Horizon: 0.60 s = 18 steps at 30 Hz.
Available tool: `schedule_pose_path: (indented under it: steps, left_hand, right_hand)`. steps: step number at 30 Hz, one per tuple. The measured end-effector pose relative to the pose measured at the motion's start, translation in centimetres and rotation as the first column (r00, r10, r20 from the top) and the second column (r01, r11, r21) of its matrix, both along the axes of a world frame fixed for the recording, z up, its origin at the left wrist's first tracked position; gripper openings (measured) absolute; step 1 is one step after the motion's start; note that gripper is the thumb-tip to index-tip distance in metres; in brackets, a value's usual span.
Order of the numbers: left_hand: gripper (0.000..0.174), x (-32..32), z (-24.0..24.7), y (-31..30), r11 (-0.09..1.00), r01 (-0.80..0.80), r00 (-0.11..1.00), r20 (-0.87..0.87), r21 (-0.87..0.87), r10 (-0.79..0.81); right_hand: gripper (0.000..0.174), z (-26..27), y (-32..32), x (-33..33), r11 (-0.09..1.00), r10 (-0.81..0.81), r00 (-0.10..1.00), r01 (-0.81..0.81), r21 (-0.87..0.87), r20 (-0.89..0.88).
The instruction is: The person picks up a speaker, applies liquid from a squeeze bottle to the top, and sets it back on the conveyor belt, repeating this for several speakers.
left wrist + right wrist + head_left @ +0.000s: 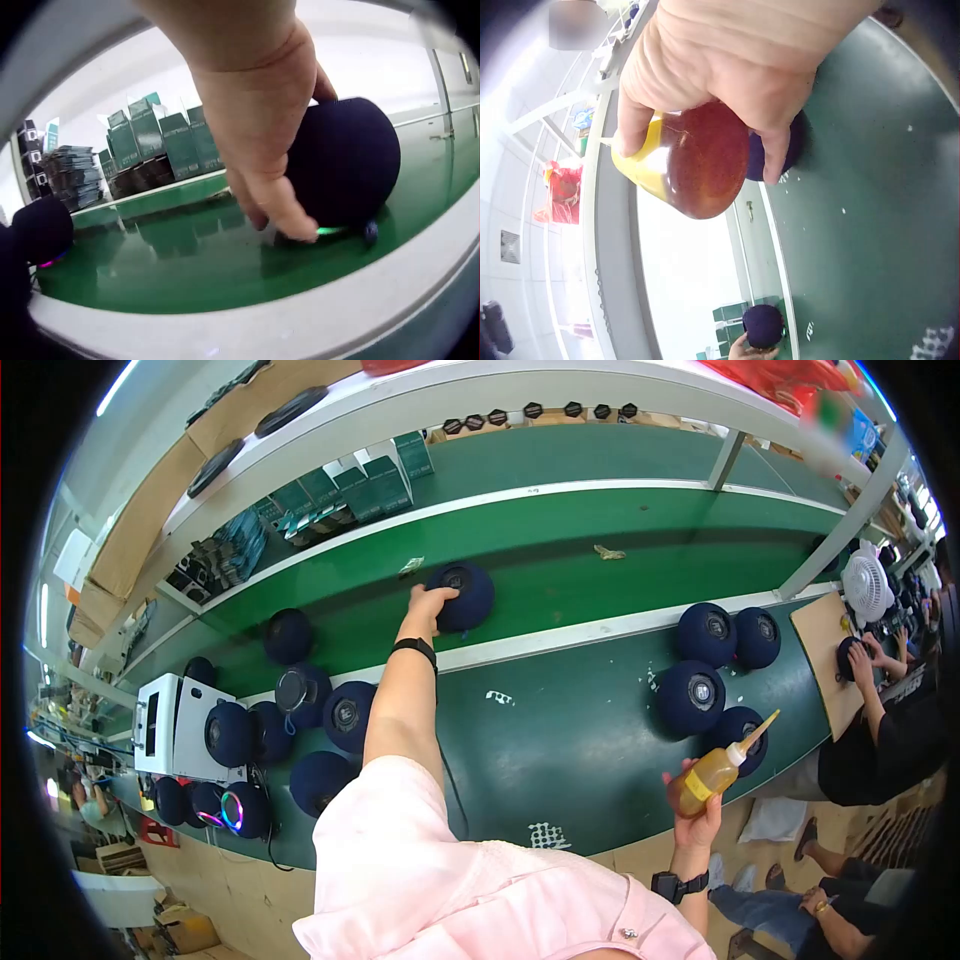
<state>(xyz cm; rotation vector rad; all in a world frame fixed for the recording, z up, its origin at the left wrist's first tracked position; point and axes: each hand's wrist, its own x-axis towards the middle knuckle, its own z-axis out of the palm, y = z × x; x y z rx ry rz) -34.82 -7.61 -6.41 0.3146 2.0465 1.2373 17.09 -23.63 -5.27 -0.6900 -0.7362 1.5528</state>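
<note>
And there's the left hand [431,606], arm stretched right out, gripping a dark-blue, fabric-covered ball [474,604] with a round dark disc on its face! It's over a glossy bright green strip [570,585], just beyond the long white rail [570,644]; whether it rests there or hangs a touch above, I can't tell. Check the left wrist view: fingers down one side, a green glow showing at the ball's underside. Over to the right hand [698,824], and it's wrapped around a see-through plastic bottle [702,786] of amber liquid, yellow label showing, the whole thing tilted, its long tapering tan nozzle [762,730] pointing up! Beyond it, four more dark-blue balls [690,702] crowd together on the dark green tabletop [560,730], the nearest partly covered by that nozzle. Across on the left, more dark-blue balls [345,712] gather near a white box-shaped machine [150,690], and one ball with a glowing coloured ring [255,810] lights up the far end
</note>
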Motion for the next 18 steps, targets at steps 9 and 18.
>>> schedule_pose_path:
  steps: [9, 18]
  left_hand:
    - [0.099, 3.8, 1.0, -2.8, 0.968, -0.120, 0.937, 0.348, 0.222, 0.036]
    - [0.101, 12.6, -0.5, -7.7, 0.932, 0.278, 0.865, 0.362, 0.233, -0.348]
  right_hand:
    - [0.061, 0.7, -4.9, -3.2, 0.983, 0.118, 0.993, -0.121, -0.141, -0.028]
    - [0.059, -0.4, -4.7, -8.2, 0.952, 0.233, 0.966, -0.250, -0.177, -0.114]
